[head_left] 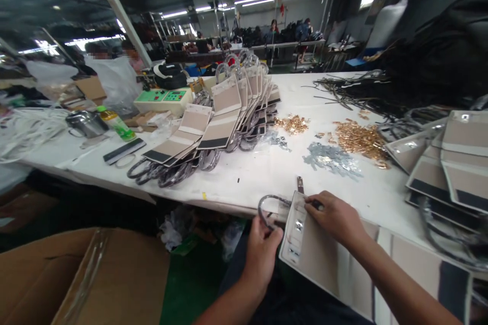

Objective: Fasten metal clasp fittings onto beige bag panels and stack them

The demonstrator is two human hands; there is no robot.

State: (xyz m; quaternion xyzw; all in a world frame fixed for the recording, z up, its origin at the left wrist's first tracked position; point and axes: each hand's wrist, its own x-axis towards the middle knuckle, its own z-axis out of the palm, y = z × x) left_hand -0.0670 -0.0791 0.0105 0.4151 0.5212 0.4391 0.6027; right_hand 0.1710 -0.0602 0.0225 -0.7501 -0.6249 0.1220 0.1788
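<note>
Pinching dark handle loop [260, 208] in left grip [261, 251] | holding small dark item [317, 205] in right grip [337, 216], at beige panel [324, 251] in front of grey metal pile [331, 160] | seemingly part-done, with two metal fittings [299, 225] on panel; cannot tell remainder

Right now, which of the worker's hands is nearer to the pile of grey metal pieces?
Right. The right hand, at the beige panel, is just this side of the grey pile; the left hand is farther off, at the dark looped handle.
</note>
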